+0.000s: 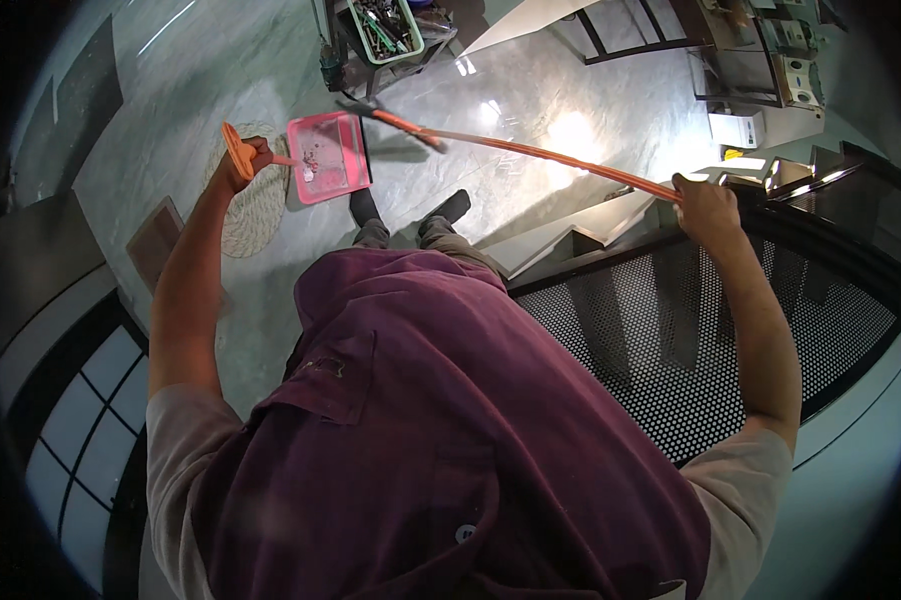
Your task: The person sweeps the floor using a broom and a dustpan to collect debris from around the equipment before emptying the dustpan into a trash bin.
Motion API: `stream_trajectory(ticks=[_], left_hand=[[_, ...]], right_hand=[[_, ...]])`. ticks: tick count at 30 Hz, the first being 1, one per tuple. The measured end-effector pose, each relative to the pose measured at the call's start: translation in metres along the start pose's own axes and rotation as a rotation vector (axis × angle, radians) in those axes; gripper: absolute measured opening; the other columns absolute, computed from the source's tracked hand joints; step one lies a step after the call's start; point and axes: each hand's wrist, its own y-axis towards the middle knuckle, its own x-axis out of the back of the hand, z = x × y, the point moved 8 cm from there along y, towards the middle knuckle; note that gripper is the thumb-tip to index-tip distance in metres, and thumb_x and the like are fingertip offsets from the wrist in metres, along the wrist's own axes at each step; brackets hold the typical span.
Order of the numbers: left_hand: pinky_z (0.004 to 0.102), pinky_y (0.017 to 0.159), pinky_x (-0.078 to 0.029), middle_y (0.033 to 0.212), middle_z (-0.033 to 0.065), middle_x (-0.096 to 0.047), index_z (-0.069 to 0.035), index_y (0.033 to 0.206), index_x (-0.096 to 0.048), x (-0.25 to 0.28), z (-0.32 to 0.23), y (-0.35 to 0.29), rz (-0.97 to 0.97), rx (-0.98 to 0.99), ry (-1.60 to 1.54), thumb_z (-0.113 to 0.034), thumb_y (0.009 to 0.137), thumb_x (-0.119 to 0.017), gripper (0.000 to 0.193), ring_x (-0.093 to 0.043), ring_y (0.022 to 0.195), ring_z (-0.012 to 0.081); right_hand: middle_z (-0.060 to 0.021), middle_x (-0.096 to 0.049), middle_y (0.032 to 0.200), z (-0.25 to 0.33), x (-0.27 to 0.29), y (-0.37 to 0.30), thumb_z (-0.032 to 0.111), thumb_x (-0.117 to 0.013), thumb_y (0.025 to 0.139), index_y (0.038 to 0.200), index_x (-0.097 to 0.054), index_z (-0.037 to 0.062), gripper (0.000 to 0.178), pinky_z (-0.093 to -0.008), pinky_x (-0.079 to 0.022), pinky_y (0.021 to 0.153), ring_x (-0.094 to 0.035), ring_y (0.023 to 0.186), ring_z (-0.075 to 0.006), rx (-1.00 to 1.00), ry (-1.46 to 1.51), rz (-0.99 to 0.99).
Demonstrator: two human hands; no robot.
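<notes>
My left hand (pixel 247 163) is closed around the orange-topped handle of a pink dustpan (pixel 315 192). Some small dark debris (pixel 310 165) lies in the pan. On the right, my right hand (pixel 708 208) grips the upper end of a broom (pixel 555 157) with a long orange stick. The stick slants across to the left, and the broom's head is just right of the dustpan, its bristles partly blurred. Whether the head touches the floor I cannot tell.
A round woven mat (pixel 255 218) lies left of the dustpan. Ahead, a tray of tools (pixel 385 30) sits on a dark stand. A black perforated metal panel (pixel 660 340) borders my right side, beside light-coloured steps (pixel 555 240). A dark-framed paned window (pixel 90 425) is at the left.
</notes>
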Motion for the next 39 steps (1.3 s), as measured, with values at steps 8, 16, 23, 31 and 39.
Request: stream_trajectory(ticks=[8,16,23,31,39], left_hand=[[0.0261,0.063,-0.036,0.071,-0.001,-0.045,-0.005,0.073,-0.043,-0.005,-0.008,-0.002,-0.001,0.059,0.019,-0.013,0.085,-0.057,0.02,-0.043,0.068,0.0102],[0.0272,0.054,-0.037,0.06,-0.001,-0.037,-0.005,0.064,-0.041,-0.019,-0.029,0.002,-0.038,0.071,-0.148,-0.007,0.079,-0.057,0.022,-0.041,0.058,0.0106],[0.0283,0.055,-0.036,0.062,0.0,-0.043,-0.005,0.068,-0.046,-0.016,-0.034,-0.016,-0.072,-0.042,0.039,-0.013,0.081,-0.059,0.021,-0.041,0.058,0.0111],[0.0299,0.054,-0.037,0.063,0.0013,-0.049,-0.005,0.066,-0.042,-0.012,-0.038,-0.042,0.12,-0.063,0.0,-0.012,0.084,-0.056,0.023,-0.04,0.057,0.0103],[0.0309,0.056,-0.038,0.066,0.0046,-0.043,-0.003,0.07,-0.045,-0.013,-0.024,-0.052,0.144,-0.262,0.089,-0.008,0.074,-0.061,0.017,-0.045,0.059,0.0152]], right_hand=[[-0.0128,-0.065,0.08,0.084,-0.075,0.022,0.035,-0.049,0.09,0.097,-0.055,0.006,0.031,-0.0416,-0.051,0.072,-0.065,0.079,-0.0305,0.099,0.178,0.134],[-0.0148,-0.064,0.076,0.157,-0.036,0.008,0.039,-0.046,0.09,0.094,-0.056,0.006,0.035,-0.0431,-0.049,0.065,-0.063,0.074,-0.0318,0.227,0.337,0.047],[-0.0111,-0.062,0.067,0.059,-0.01,-0.012,0.04,-0.056,0.085,0.086,-0.057,0.0087,0.032,-0.0414,-0.049,0.058,-0.062,0.063,-0.0299,0.173,0.274,-0.165],[-0.0189,-0.064,0.076,0.01,-0.048,-0.07,0.038,-0.052,0.087,0.091,-0.061,0.0041,0.036,-0.0455,-0.05,0.068,-0.063,0.072,-0.0365,-0.048,0.247,0.009],[-0.0227,-0.063,0.078,0.151,-0.139,-0.116,0.041,-0.044,0.09,0.085,-0.063,0.0015,0.044,-0.0479,-0.049,0.07,-0.062,0.075,-0.0401,-0.199,0.507,0.27]])
